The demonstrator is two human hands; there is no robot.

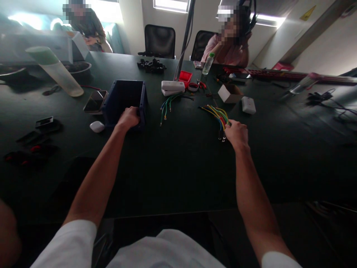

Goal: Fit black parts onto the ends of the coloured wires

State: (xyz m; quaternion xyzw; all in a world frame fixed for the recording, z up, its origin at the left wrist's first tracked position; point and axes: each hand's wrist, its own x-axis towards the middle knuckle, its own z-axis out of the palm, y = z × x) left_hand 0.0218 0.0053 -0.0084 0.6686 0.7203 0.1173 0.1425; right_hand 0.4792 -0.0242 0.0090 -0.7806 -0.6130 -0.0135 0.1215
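My left hand is at the front of a dark blue plastic bin, closed over its front rim with the fingertips hidden inside. The inside of the bin is too dark to make out. Over to the right, my right hand grips a bundle of wires in yellow, green, blue and red, pinched near the end with ring terminals. The bundle lies low at the table's surface. Between my hands rests a smaller group of green and blue wires, touched by neither hand.
Near the bin are a phone, a white case and a tilted bottle. Behind the wires stand a white power strip, red tray and pliers. An open box sits right. Two people are across the table.
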